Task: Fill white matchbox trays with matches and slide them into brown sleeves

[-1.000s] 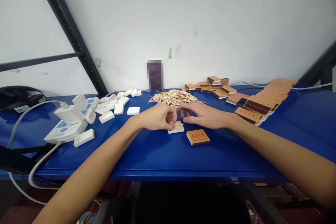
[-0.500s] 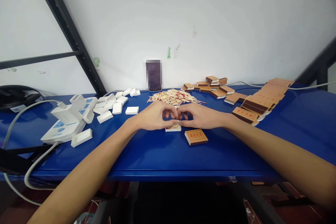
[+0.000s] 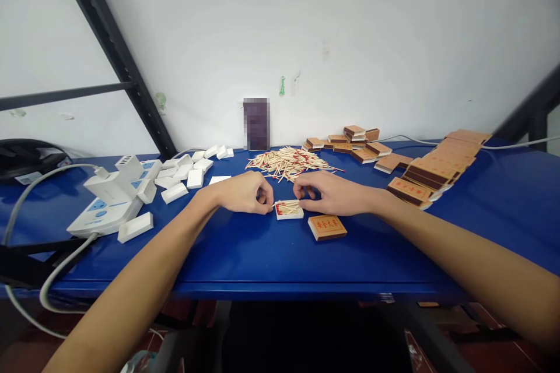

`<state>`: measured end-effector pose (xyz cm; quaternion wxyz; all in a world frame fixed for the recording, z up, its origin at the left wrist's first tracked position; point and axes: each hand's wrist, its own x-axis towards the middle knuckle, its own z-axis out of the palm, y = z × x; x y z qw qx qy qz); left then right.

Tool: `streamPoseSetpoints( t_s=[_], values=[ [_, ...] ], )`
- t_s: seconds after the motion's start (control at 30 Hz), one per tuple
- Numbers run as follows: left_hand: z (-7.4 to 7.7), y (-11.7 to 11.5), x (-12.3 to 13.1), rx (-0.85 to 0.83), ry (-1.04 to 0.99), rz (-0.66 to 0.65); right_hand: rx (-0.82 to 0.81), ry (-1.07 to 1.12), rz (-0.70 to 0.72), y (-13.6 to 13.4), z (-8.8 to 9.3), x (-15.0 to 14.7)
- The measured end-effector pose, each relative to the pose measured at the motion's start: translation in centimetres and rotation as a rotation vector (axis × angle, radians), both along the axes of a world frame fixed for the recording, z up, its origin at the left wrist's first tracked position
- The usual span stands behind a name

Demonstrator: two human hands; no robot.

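Observation:
A white matchbox tray (image 3: 289, 216) with red-tipped matches (image 3: 286, 207) in it lies on the blue table between my hands. My left hand (image 3: 247, 193) is at the tray's left end, thumb and forefinger closed together; whatever they hold is too small to make out. At the right end, the thumb of my right hand (image 3: 330, 193) is against or very near the tray. Its curled fingers stand apart from the thumb, with nothing seen between them. A brown matchbox (image 3: 327, 228) with red lettering lies just below my right hand. Behind both hands spreads a heap of loose matches (image 3: 291, 162).
White trays (image 3: 175, 193) lie scattered on the left, beside a power strip (image 3: 105, 218) with plugs and cables. Brown matchbox sleeves (image 3: 365, 155) are piled at the back right. A row of brown matchboxes (image 3: 441, 164) leans farther right. A pixelated dark object (image 3: 256, 124) stands against the wall.
My hands were together over the tray and have parted. The left hand moved left and slightly down, uncovering the matches in the tray. The right hand has barely moved.

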<state>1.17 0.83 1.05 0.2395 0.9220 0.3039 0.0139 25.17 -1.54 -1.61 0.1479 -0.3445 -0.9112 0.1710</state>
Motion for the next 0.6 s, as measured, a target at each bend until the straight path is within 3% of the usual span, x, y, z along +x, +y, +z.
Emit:
streamPoseSetpoints(
  t_s=[0.2, 0.43, 0.6],
  values=[
    [0.1, -0.5, 0.4, 0.078, -0.131, -0.003, 0.07, 0.006, 0.022, -0.4, 0.2, -0.3],
    [-1.2, -0.9, 1.8, 0.081, -0.148, -0.052, 0.077, 0.026, 0.008, -0.3, -0.2, -0.7],
    [-1.0, -1.1, 1.6, 0.068, -0.138, -0.012, 0.091, 0.055, -0.004, -0.1, -0.5, -0.8]
  ],
)
